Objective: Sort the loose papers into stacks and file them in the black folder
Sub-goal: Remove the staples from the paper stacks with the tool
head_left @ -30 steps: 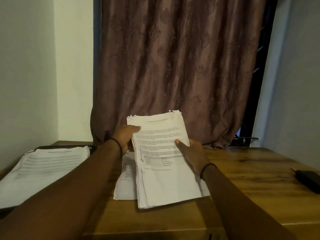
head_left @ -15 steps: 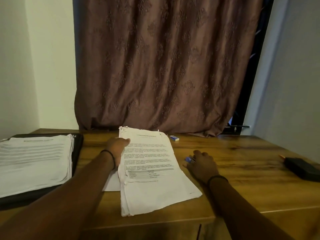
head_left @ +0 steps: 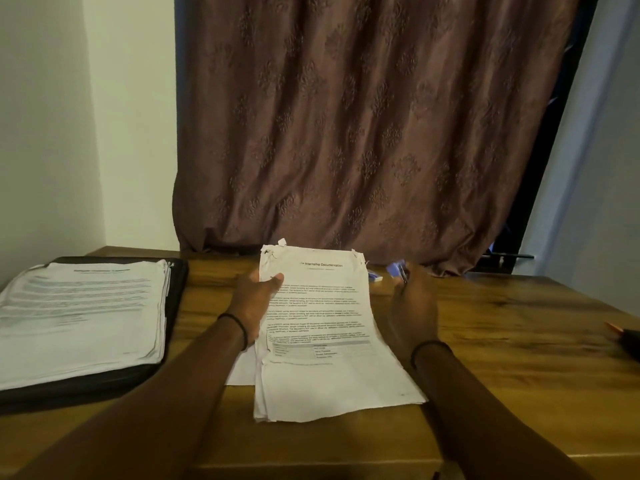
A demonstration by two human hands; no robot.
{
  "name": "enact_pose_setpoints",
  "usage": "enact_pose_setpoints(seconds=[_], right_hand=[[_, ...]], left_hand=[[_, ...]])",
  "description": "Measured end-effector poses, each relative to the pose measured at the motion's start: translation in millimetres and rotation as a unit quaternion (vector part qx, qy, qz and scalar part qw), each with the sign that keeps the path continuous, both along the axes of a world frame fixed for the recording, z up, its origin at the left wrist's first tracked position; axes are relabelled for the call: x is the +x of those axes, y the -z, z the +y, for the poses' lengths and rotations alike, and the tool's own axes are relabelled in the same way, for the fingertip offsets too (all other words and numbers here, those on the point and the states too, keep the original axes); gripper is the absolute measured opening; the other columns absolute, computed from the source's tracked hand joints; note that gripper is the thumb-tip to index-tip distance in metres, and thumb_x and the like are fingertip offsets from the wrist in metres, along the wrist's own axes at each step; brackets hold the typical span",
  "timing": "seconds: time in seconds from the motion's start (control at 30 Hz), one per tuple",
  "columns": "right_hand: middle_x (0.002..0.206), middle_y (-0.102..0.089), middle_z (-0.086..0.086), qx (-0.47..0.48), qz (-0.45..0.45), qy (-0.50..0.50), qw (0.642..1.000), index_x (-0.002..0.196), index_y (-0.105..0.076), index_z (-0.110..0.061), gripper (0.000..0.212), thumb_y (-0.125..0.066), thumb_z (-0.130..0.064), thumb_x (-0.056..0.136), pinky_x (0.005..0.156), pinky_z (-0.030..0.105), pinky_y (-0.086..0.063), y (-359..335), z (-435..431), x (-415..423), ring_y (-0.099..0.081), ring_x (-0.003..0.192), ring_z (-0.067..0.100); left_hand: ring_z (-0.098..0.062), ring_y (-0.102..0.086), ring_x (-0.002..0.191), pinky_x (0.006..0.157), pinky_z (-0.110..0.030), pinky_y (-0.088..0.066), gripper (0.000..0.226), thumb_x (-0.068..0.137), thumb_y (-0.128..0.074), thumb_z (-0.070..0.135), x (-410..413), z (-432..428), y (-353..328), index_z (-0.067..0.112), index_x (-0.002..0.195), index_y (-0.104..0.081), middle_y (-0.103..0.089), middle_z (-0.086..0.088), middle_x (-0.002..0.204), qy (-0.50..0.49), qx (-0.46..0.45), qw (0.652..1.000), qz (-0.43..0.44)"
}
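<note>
A stack of printed papers (head_left: 329, 341), headed "Internship Documentation", lies in the middle of the wooden table (head_left: 502, 341). My left hand (head_left: 256, 299) grips its upper left edge, thumb on the top sheet. To the right of the stack, my right hand (head_left: 412, 306) is raised a little and pinches a small blue object (head_left: 397, 270) with a metal part; it is blurred. The black folder (head_left: 175, 306) lies open at the left with another paper stack (head_left: 83, 313) on it. A single sheet (head_left: 240, 372) pokes out from under the middle stack.
A small blue and white item (head_left: 375, 278) sits on the table behind the stack. A black object with an orange tip (head_left: 627, 341) lies at the right edge. A brown curtain (head_left: 363, 133) hangs behind the table, with walls on both sides.
The stack went from held up in both hands to lying on the table. My right hand let go of it, reached to the table on the right and lifted the small blue object.
</note>
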State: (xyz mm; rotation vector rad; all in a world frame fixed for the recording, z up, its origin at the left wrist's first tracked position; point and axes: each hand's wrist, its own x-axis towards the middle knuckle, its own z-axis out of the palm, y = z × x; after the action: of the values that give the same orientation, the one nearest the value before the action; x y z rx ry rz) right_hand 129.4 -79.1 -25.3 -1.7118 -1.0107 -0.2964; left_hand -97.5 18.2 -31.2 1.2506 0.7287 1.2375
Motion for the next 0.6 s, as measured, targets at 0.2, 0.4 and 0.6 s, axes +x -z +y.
enact_pose_setpoints(seconds=[0.2,0.4,0.6], right_hand=[[0.124,-0.061,-0.003,0.044,-0.065,-0.187,0.979,0.133,-0.051,-0.020,0.032,-0.050,-0.024,0.101,0.091,0.031,-0.048,-30.9,28.9,-54.3,-0.056,0.109,0.012],[0.121,-0.063,0.003,-0.007,-0.273,-0.185,0.944,0.132,-0.056,-0.020,0.037,-0.061,-0.022,0.095,0.089,0.045,-0.047,-20.5,52.5,-72.4,-0.057,0.105,0.026],[0.129,-0.057,-0.008,-0.056,-0.349,-0.147,0.924,0.134,-0.054,-0.031,0.043,-0.061,-0.018,0.094,0.085,0.032,-0.024,-25.8,42.0,-69.6,-0.046,0.110,0.019]], left_hand=[[-0.028,-0.070,0.089,0.076,-0.035,-0.056,0.025,0.091,-0.055,-0.004,5.0,0.1,-1.7,0.011,0.108,-0.067,-0.074,-0.006,0.097,-0.011,0.020,1.000,-0.014],[-0.022,-0.060,0.080,0.072,-0.032,-0.049,0.033,0.082,-0.050,-0.012,1.4,2.8,-5.2,0.014,0.093,-0.068,-0.068,-0.004,0.085,-0.068,0.066,0.996,0.000],[-0.021,-0.060,0.080,0.071,-0.031,-0.049,0.027,0.083,-0.057,-0.006,6.3,4.8,-2.3,0.015,0.096,-0.066,-0.068,-0.005,0.089,-0.095,0.130,0.985,0.063]])
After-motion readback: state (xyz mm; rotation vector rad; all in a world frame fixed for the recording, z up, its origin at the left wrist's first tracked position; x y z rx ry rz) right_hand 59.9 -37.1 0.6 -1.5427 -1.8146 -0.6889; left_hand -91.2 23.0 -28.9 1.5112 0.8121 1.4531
